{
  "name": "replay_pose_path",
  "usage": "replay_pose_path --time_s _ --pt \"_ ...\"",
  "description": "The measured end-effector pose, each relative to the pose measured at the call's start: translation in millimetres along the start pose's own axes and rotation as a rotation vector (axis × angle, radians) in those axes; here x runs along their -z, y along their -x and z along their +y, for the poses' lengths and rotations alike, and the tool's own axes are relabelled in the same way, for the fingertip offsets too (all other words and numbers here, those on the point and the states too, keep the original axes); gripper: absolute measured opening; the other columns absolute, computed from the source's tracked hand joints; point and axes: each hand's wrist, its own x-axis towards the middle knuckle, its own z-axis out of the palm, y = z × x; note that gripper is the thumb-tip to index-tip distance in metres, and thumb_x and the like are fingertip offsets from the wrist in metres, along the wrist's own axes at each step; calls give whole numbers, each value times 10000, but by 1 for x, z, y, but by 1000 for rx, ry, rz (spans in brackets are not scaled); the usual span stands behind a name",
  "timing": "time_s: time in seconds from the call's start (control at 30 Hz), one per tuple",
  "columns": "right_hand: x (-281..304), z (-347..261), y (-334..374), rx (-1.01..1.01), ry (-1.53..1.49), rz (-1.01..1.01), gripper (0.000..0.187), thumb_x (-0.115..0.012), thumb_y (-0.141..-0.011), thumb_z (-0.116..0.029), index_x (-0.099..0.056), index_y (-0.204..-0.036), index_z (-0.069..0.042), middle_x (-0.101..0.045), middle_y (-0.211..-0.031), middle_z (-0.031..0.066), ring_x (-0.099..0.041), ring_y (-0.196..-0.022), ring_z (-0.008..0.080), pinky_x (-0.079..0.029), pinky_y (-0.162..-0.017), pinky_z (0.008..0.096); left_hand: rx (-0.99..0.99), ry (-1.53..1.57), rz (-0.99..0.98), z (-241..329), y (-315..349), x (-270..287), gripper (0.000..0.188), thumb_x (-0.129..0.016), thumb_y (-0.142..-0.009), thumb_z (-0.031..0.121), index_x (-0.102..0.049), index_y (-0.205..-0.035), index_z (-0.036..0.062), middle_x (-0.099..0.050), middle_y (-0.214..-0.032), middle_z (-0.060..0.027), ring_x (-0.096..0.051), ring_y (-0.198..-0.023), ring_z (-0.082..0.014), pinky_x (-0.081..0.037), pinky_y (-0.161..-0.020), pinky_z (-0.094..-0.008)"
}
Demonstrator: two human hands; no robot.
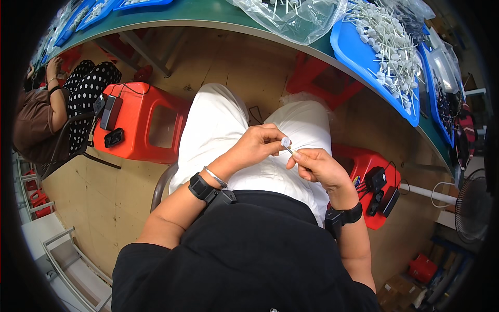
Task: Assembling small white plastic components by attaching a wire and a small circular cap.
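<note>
Above my lap, both hands meet around one small part, a white round head (285, 142) on a thin stick. My left hand (253, 146) pinches it close to the head between thumb and fingertips. The fingertips of my right hand (323, 167) are closed on the thin stick end, just to the right and a little nearer. How the head and stick join is too small to make out. Many similar white-headed sticks (387, 57) lie heaped in a blue tray (340, 44) on the table at the far right.
The green table (208, 13) curves across the far side, with a clear plastic bag (306, 28) at its edge. Red stools (138, 117) stand on both sides, with black devices (110, 113) on them. A person (44, 112) sits at the left. A fan (472, 205) stands at the right.
</note>
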Motion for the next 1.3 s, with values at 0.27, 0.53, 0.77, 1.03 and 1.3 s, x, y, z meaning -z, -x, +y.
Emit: replay_pose_path --time_s 0.27,0.53,0.77,1.03,1.3 --pt "-3 5 0 151 48 25 309 -573 -1024 -308 -706 -930 -46 -428 -548 -63 -319 -493 23 -250 -473 212 12 46 -11 1 -1 -1 145 -690 -939 110 -744 -1037 18 -618 -936 -23 -631 -759 -91 -531 -682 -229" --pt "-11 17 -2 363 273 223 256 -578 -1021 -225 -709 -949 -17 -449 -558 -32 -404 -522 52 -326 -500 257 31 102 9 2 0 0 146 -686 -947 128 -744 -1027 21 -609 -913 -15 -622 -732 -83 -519 -658 -230" --pt "-20 26 -7 666 720 543 133 -665 -949 -177 -694 -928 -49 -627 -638 91 -579 -519 209 -420 -491 334 24 122 22 0 0 -1 139 -680 -952 129 -743 -1021 26 -608 -908 -12 -617 -730 -77 -513 -650 -229" --pt "-22 28 -14 967 1167 804 123 -709 -885 -138 -666 -979 -72 -606 -634 59 -577 -498 227 -441 -467 347 14 109 28 1 -2 -1 138 -672 -960 136 -740 -1014 30 -601 -901 -11 -608 -720 -75 -509 -643 -227" --pt "-23 17 -2 689 1014 543 158 -662 -939 -198 -637 -930 -42 -576 -555 122 -590 -490 306 -458 -477 398 -13 -87 169 -4 -1 0 145 -694 -947 143 -730 -976 5 -589 -849 -3 -588 -685 -68 -483 -616 -227"
